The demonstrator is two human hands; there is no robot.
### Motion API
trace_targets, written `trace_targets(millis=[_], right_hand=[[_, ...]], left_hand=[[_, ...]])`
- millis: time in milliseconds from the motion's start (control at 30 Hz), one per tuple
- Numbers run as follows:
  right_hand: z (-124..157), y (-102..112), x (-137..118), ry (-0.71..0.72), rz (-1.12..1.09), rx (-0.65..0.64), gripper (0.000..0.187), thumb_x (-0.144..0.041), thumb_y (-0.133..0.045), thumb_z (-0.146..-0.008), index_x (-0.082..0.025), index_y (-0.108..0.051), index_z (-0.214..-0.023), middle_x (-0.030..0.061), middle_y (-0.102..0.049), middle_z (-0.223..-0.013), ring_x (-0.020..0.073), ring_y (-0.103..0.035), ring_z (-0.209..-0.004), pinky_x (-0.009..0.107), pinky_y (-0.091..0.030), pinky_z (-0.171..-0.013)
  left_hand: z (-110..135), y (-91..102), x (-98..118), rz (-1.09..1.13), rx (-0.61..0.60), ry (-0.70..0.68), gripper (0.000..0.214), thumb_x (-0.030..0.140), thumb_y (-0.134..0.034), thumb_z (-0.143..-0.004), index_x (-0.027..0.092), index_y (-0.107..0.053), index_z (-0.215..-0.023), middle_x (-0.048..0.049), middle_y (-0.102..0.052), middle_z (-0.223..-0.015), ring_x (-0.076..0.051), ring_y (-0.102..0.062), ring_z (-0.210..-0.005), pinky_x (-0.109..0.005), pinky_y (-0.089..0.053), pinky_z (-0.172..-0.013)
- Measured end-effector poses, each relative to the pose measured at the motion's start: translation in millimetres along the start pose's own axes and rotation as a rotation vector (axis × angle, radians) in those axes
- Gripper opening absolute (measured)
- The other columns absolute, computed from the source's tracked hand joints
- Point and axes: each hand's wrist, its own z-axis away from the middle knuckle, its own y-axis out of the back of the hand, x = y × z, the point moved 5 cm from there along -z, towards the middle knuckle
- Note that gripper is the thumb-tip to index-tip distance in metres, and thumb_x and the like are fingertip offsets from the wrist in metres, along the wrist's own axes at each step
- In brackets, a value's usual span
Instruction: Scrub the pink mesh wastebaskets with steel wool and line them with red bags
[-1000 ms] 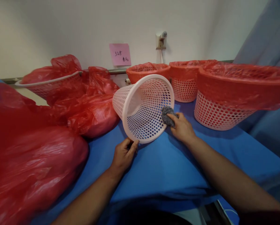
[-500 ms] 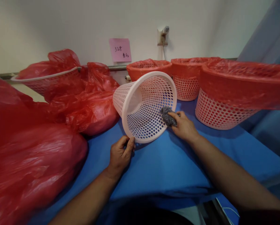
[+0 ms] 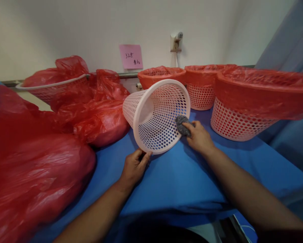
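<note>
A pale pink perforated plastic basket (image 3: 129, 105) lies tipped on its side on the blue-covered table (image 3: 171, 189), its mouth facing me. My left hand (image 3: 135, 168) grips the lower rim, thumb on the near side and fingers partly hidden beneath. In my right hand (image 3: 200, 136) is a crumpled grey cloth (image 3: 183, 125), pressed against the right side of the basket's rim. The basket's inside shows bare, with no liner in it.
Baskets with red liners stand behind and to the right, the nearest a large basket (image 3: 242, 121). Stuffed red plastic bags (image 3: 47, 172) crowd the left. A pink note (image 3: 131, 56) and a wall socket (image 3: 176, 42) are on the wall behind.
My left hand has shifted slightly right along the lower rim. The grey cloth stays at the rim's right side, its bunched shape slightly changed. The view has tilted a little.
</note>
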Motion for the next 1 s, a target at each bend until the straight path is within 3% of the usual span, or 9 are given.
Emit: trace_targets(millis=[100,300,367,500,600,700,800,900,1000], right_hand=[[2,0,2,-0.019,0.003,-0.064,0.064,-0.007,-0.062,-0.083,-0.022,-0.061,-0.145,0.0163,-0.056,-0.13,0.0306,-0.064,-0.107,0.047,-0.053,-0.097],[28,-31,-58,0.379,-0.38,-0.401,0.065,-0.007,-0.073,-0.075,-0.032,-0.068,-0.135,0.0008,-0.067,-0.114,0.0196,-0.067,-0.107,0.031,-0.055,-0.098],[21,-25,-49,0.329,-0.383,-0.322,0.063,-0.008,-0.072,-0.077,-0.031,-0.068,-0.136,0.0021,-0.067,-0.117,0.021,-0.066,-0.11,0.033,-0.054,-0.101],[0,-2,0,-0.014,-0.127,-0.004,0.063,-0.011,-0.063,-0.087,-0.024,-0.058,-0.149,0.0139,-0.058,-0.131,0.0307,-0.063,-0.114,0.046,-0.052,-0.102],[3,-10,-5,0.033,-0.099,-0.111,0.064,-0.008,-0.065,-0.084,-0.022,-0.061,-0.146,0.013,-0.058,-0.128,0.0285,-0.065,-0.11,0.044,-0.052,-0.102],[19,-32,-41,0.247,-0.278,-0.305,0.064,-0.007,-0.071,-0.081,-0.026,-0.065,-0.141,0.006,-0.062,-0.121,0.0208,-0.065,-0.107,0.034,-0.053,-0.101],[30,-42,-67,0.396,-0.505,-0.403,0.066,-0.01,-0.074,-0.079,-0.028,-0.064,-0.141,0.0035,-0.062,-0.117,0.0201,-0.064,-0.111,0.034,-0.054,-0.102],[19,-34,-52,0.325,-0.458,-0.311,0.064,-0.009,-0.07,-0.081,-0.027,-0.063,-0.143,0.0056,-0.061,-0.119,0.0223,-0.064,-0.113,0.037,-0.052,-0.104],[1,-11,-7,0.04,-0.146,-0.04,0.062,-0.012,-0.065,-0.086,-0.027,-0.061,-0.146,0.0109,-0.056,-0.129,0.0271,-0.064,-0.112,0.042,-0.052,-0.102]], left_hand=[[0,0.9,7,0.017,0.022,-0.03,0.03,0.04,-0.065,-0.094,0.02,-0.062,-0.073,0.0027,-0.065,-0.059,-0.013,-0.062,-0.052,-0.023,-0.05,-0.054],[1,1.7,5,0.037,0.019,-0.005,0.035,0.044,-0.061,-0.098,0.02,-0.061,-0.073,0.0022,-0.065,-0.058,-0.012,-0.062,-0.049,-0.022,-0.051,-0.052],[3,6.3,5,0.028,0.055,-0.004,0.035,0.043,-0.06,-0.098,0.02,-0.06,-0.073,0.0027,-0.064,-0.059,-0.012,-0.062,-0.048,-0.022,-0.051,-0.051],[4,12.9,4,0.018,0.142,-0.009,0.036,0.042,-0.059,-0.099,0.02,-0.058,-0.071,0.0045,-0.06,-0.057,-0.01,-0.06,-0.047,-0.021,-0.049,-0.052],[1,4.8,1,0.011,0.075,-0.013,0.031,0.044,-0.063,-0.096,0.02,-0.063,-0.076,0.0027,-0.065,-0.062,-0.012,-0.062,-0.052,-0.022,-0.05,-0.054],[-2,-10.7,-7,-0.002,-0.106,0.009,0.026,0.044,-0.067,-0.091,0.018,-0.072,-0.085,-0.0017,-0.074,-0.072,-0.017,-0.068,-0.063,-0.025,-0.054,-0.059],[-3,-17.8,-16,-0.007,-0.212,0.073,0.033,0.045,-0.063,-0.092,0.018,-0.073,-0.077,-0.0026,-0.073,-0.066,-0.018,-0.067,-0.059,-0.026,-0.053,-0.056],[-3,-11.9,-17,-0.015,-0.158,0.103,0.038,0.048,-0.062,-0.093,0.019,-0.068,-0.069,-0.0007,-0.067,-0.056,-0.016,-0.061,-0.05,-0.025,-0.048,-0.051],[-2,-2.7,-7,-0.02,-0.044,0.048,0.033,0.046,-0.065,-0.092,0.019,-0.067,-0.073,0.001,-0.066,-0.056,-0.015,-0.061,-0.05,-0.024,-0.049,-0.052]])
